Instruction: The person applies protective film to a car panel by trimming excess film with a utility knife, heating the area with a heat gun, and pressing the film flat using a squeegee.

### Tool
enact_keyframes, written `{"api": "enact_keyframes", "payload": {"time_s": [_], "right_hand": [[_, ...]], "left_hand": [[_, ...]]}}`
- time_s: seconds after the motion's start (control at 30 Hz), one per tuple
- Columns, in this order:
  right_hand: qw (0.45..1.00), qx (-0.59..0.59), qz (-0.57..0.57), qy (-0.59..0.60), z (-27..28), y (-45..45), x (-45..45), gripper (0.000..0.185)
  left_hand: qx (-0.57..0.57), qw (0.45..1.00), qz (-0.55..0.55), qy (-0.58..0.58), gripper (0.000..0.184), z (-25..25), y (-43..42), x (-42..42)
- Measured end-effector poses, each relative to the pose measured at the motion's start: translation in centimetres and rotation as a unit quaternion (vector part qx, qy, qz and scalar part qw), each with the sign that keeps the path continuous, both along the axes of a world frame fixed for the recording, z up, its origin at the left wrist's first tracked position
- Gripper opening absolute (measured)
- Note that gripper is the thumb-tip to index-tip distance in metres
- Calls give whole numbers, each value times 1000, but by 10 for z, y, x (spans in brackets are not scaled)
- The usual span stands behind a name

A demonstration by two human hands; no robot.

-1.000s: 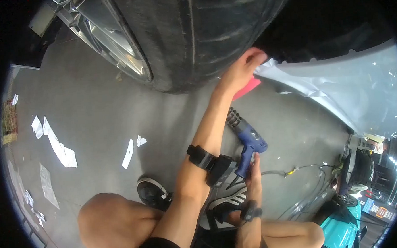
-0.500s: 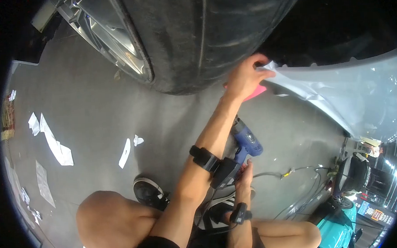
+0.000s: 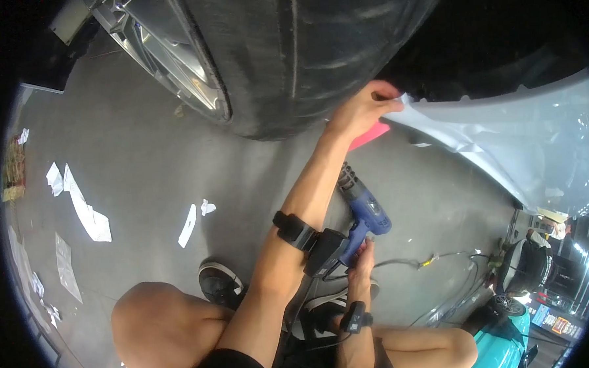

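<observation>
My left hand (image 3: 363, 112) reaches up beside the tyre (image 3: 256, 61), its fingers pinching the edge of a pale wrap film (image 3: 430, 120). The film is creased and pulled away from the light car panel (image 3: 542, 134) at the wheel arch. A flat pink piece (image 3: 370, 136), perhaps a squeegee, sticks out under the same hand; how it is held is hidden. Lower down, my right hand (image 3: 362, 258) is closed around the handle of a blue heat gun (image 3: 368, 210). The gun's nozzle points up toward my left forearm and the pink piece, apart from the film.
Torn white scraps (image 3: 88, 209) lie on the grey floor (image 3: 142, 151) at left, with a smaller strip (image 3: 188, 226) near my shoe (image 3: 220, 284). A cable (image 3: 403, 263) trails right from the gun. A turquoise car (image 3: 505, 339) stands at lower right.
My left hand has shifted slightly left, still pinching the film. More of the heat gun's nozzle shows past my forearm. My right hand keeps its grip on the gun.
</observation>
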State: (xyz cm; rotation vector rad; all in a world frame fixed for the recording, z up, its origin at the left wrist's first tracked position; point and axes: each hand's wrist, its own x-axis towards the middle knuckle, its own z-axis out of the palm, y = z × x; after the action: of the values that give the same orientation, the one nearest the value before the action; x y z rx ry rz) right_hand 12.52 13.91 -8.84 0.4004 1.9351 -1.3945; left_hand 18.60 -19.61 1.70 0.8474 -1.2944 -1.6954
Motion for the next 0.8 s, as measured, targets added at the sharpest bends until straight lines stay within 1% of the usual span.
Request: {"api": "enact_keyframes", "payload": {"time_s": [0.07,0.1,0.17,0.2,0.23,0.27,0.3,0.33,0.37,0.4,0.43,0.47,0.5,0.53,0.57,0.6,0.67,0.7,0.73,0.8], "right_hand": [[996,72,-45,35,1,-1,-6,28],[996,71,-45,36,2,-1,-9,28],[987,80,-32,138,6,-5,-14,25],[986,79,-32,140,9,-8,-15,25],[981,50,-18,185,13,-11,-16,24],[973,20,-7,229,19,-18,-15,22],[973,20,-9,229,28,-28,-11,22],[968,-15,21,248,36,-39,-6,23],[961,-50,52,266,47,-51,-2,25],[961,-50,51,266,60,-66,3,25],[961,-42,110,251,75,-80,6,28],[957,-34,169,235,85,-94,9,31],[957,-32,167,235,91,-106,13,31],[925,-77,250,274,94,-120,17,34],[883,-121,331,309,95,-131,20,36],[884,-121,331,307,95,-142,21,36],[844,-91,401,344,96,-157,19,35],[835,-62,413,357,107,-163,19,31],[836,-62,413,355,109,-164,13,31],[793,35,500,347,112,-164,-3,26]], "left_hand": [[1,1000,-2,-5,37,1,-1,2],[2,1000,-11,12,35,-3,-2,0],[4,999,-19,31,33,-11,-3,-1],[-2,997,6,75,32,-16,-2,-1],[-7,993,29,118,32,-21,0,-3],[-6,992,27,119,32,-29,2,-3],[11,995,61,84,34,-39,5,-1],[28,994,95,48,36,-49,8,-1],[27,994,94,48,36,-59,12,-5],[18,984,170,46,36,-70,16,-9],[9,969,244,43,37,-80,21,-14],[10,970,241,43,37,-74,28,-10],[55,963,260,48,37,-65,38,-4],[101,954,278,54,37,-58,47,1],[58,955,291,14,38,-54,53,3],[58,955,291,11,38,-54,58,2],[62,962,263,44,38,-53,68,-4],[54,962,266,45,38,-46,72,-6],[55,962,265,43,38,-43,73,-3],[-3,990,139,-20,37,-42,75,0]]}}
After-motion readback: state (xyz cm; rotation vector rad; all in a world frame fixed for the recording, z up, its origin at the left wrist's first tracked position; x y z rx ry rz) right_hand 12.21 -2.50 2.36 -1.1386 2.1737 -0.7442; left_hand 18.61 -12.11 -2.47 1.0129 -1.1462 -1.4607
